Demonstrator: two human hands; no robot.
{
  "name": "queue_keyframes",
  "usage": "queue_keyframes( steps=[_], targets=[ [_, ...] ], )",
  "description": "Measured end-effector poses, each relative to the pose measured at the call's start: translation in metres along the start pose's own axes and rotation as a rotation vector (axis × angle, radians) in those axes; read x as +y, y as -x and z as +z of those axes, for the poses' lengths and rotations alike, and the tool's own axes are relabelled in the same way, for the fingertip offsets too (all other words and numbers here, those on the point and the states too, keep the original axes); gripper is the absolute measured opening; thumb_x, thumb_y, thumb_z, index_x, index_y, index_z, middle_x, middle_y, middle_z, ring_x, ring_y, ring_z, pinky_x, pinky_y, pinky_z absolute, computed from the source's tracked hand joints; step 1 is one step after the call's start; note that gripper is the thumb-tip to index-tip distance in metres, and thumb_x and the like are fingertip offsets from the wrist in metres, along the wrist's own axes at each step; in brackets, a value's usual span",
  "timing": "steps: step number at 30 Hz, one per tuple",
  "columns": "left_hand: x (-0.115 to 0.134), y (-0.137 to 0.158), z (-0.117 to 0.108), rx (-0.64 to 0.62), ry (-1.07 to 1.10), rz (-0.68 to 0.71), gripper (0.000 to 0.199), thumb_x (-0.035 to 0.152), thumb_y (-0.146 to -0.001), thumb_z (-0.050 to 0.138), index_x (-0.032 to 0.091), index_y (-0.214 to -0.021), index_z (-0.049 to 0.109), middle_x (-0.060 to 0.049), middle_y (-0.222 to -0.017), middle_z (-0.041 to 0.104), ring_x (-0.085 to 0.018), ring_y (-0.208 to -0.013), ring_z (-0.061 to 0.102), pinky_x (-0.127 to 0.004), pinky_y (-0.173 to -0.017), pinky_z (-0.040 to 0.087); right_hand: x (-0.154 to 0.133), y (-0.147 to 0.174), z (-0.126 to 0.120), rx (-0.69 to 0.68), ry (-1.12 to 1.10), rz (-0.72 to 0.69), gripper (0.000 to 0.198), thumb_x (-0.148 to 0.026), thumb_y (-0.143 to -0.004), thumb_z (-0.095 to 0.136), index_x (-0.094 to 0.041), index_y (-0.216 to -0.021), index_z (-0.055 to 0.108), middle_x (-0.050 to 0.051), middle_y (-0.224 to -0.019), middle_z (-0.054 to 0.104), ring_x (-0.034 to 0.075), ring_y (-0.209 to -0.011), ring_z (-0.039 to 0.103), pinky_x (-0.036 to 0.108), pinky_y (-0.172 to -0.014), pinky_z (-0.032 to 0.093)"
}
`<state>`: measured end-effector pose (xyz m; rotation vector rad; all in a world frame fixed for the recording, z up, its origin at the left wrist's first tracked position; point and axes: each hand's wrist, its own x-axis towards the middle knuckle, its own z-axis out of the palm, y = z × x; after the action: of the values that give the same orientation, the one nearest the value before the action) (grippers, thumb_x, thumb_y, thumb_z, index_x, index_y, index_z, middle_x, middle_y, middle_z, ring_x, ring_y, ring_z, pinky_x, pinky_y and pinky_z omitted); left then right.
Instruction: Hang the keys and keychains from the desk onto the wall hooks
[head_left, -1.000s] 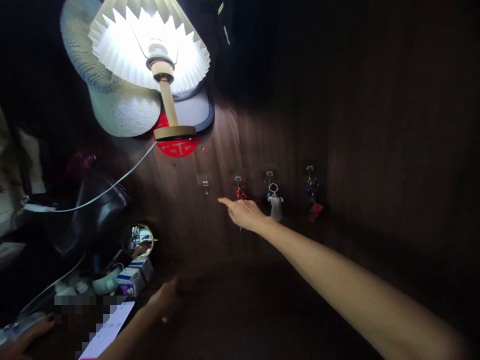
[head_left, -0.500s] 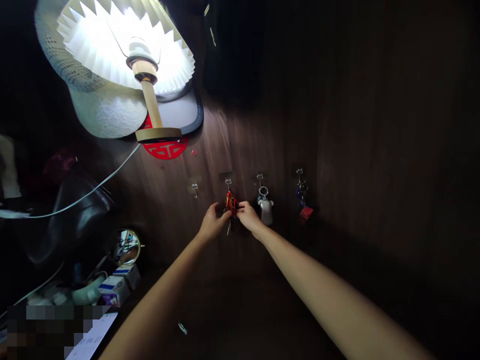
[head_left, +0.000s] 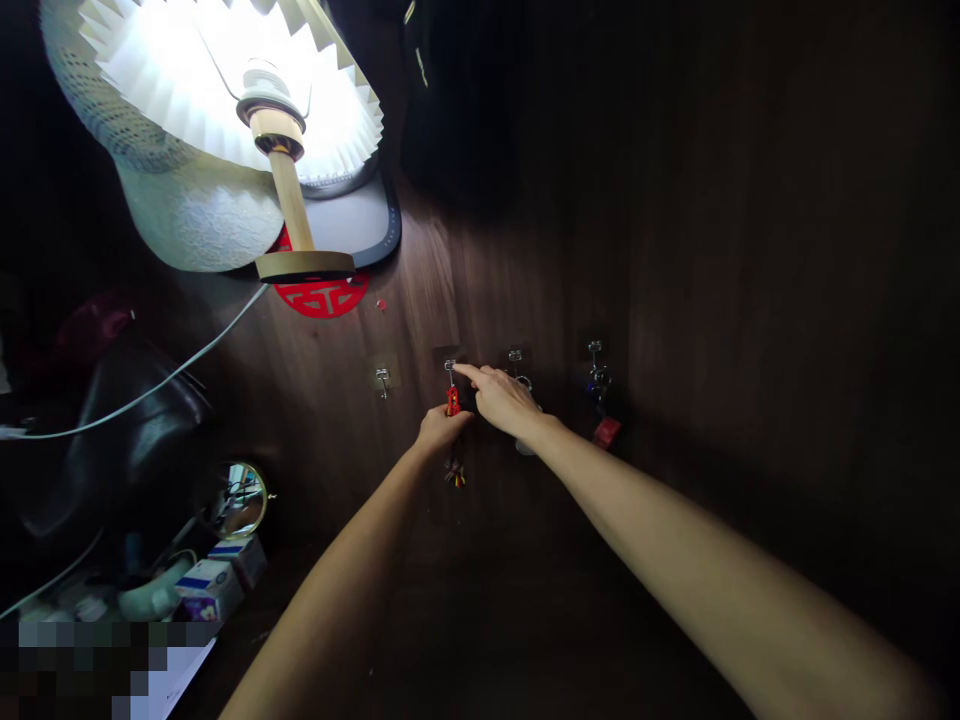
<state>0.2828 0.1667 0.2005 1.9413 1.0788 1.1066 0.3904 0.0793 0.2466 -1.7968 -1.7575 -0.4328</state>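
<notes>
A red hanging charm (head_left: pixel 453 401) with yellow bits hangs from a metal hook (head_left: pixel 451 367) on the dark wood panel. My left hand (head_left: pixel 442 430) is closed around its middle, hiding much of it. Its multicoloured lower end (head_left: pixel 455 474) dangles under my fingers. My right hand (head_left: pixel 504 397) has its index finger stretched out to the left, with the tip at the hook. I see nothing in that hand. Partly behind it, a pale keychain figure (head_left: pixel 525 447) hangs from a neighbouring hook (head_left: pixel 514 356).
Farther right, a hook (head_left: pixel 595 347) bears keys and a red tag (head_left: pixel 607 432). A bare hook (head_left: pixel 382 376) is on the left. Above are a lit lamp (head_left: pixel 291 200), caps (head_left: pixel 199 220) and a red paper cutout (head_left: pixel 322 300). A round mirror (head_left: pixel 246 500) and boxes (head_left: pixel 208 590) stand lower left.
My right hand has let go of the charm and moved up to the hook, index finger out. My left hand keeps its hold, and the charm's lower end now hangs below it.
</notes>
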Motion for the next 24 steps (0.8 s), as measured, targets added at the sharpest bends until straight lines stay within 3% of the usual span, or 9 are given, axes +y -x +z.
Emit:
queue_keyframes(
  steps=[3,7,11,13,16,19,22,24],
  targets=[
    [0.002,0.007,-0.002,-0.015,-0.006,0.019,0.012,0.027,-0.063,0.063,0.017,-0.057,0.061,0.003,-0.049,0.054,-0.014,-0.058,0.055,-0.021,-0.056,0.042,-0.007,-0.001,-0.005,-0.035,0.199,-0.04,0.053,-0.009,-0.086,0.033,-0.033,-0.133,0.039,0.007,-0.111,0.059,0.022,-0.103,0.051,0.036,-0.085,0.037],
    [0.023,0.007,-0.013,-0.019,0.01,0.056,0.016,0.027,-0.062,0.062,0.016,-0.052,0.058,0.003,-0.045,0.048,-0.014,-0.057,0.053,-0.021,-0.054,0.039,-0.01,0.0,-0.009,-0.094,0.277,-0.047,0.049,-0.013,-0.09,0.029,-0.033,-0.135,0.037,0.008,-0.111,0.061,0.024,-0.105,0.051,0.038,-0.086,0.036],
    [0.056,-0.006,-0.033,-0.013,0.083,0.077,0.026,0.035,-0.073,0.049,0.013,-0.069,0.062,0.0,-0.057,0.056,-0.012,-0.056,0.053,-0.019,-0.049,0.038,-0.015,-0.006,-0.019,-0.156,0.279,-0.01,0.047,-0.016,-0.09,0.032,-0.033,-0.132,0.042,0.008,-0.113,0.063,0.025,-0.107,0.052,0.037,-0.085,0.037],
    [0.059,-0.005,-0.043,-0.04,0.081,0.061,0.029,0.037,-0.074,0.047,0.012,-0.071,0.062,-0.001,-0.06,0.058,-0.011,-0.054,0.052,-0.018,-0.047,0.038,-0.015,-0.009,-0.021,-0.18,0.252,0.014,0.048,-0.015,-0.088,0.035,-0.035,-0.13,0.043,0.006,-0.115,0.062,0.025,-0.107,0.053,0.037,-0.085,0.038],
    [0.03,0.019,-0.054,-0.173,-0.064,-0.07,0.017,0.03,-0.065,0.059,0.014,-0.06,0.06,0.002,-0.051,0.056,-0.01,-0.047,0.049,-0.018,-0.045,0.037,-0.005,-0.005,-0.018,-0.146,0.144,-0.023,0.056,-0.009,-0.083,0.038,-0.037,-0.132,0.041,0.004,-0.114,0.063,0.023,-0.104,0.056,0.036,-0.084,0.039],
    [-0.027,0.066,-0.059,-0.28,-0.265,-0.248,0.017,0.024,-0.057,0.064,0.016,-0.046,0.054,0.004,-0.038,0.048,-0.011,-0.041,0.047,-0.02,-0.041,0.034,0.017,0.013,-0.01,0.085,-0.032,-0.075,0.058,-0.004,-0.079,0.037,-0.033,-0.129,0.045,0.001,-0.105,0.065,0.019,-0.098,0.057,0.033,-0.083,0.041],
    [-0.08,0.107,-0.065,-0.316,-0.362,-0.352,0.014,0.028,-0.063,0.061,0.016,-0.056,0.058,0.001,-0.045,0.057,-0.017,-0.048,0.057,-0.023,-0.046,0.041,0.048,0.037,0.002,0.394,-0.227,0.0,0.051,-0.001,-0.074,0.034,-0.023,-0.112,0.058,0.003,-0.09,0.066,0.017,-0.091,0.057,0.03,-0.083,0.043],
    [-0.099,0.117,-0.068,-0.313,-0.483,-0.366,0.02,0.035,-0.069,0.055,0.017,-0.074,0.062,-0.004,-0.066,0.068,-0.022,-0.066,0.065,-0.026,-0.056,0.047,0.068,0.05,0.013,0.504,-0.33,0.093,0.046,0.0,-0.071,0.034,-0.02,-0.103,0.061,0.003,-0.083,0.064,0.016,-0.085,0.058,0.031,-0.083,0.045]
  ],
)
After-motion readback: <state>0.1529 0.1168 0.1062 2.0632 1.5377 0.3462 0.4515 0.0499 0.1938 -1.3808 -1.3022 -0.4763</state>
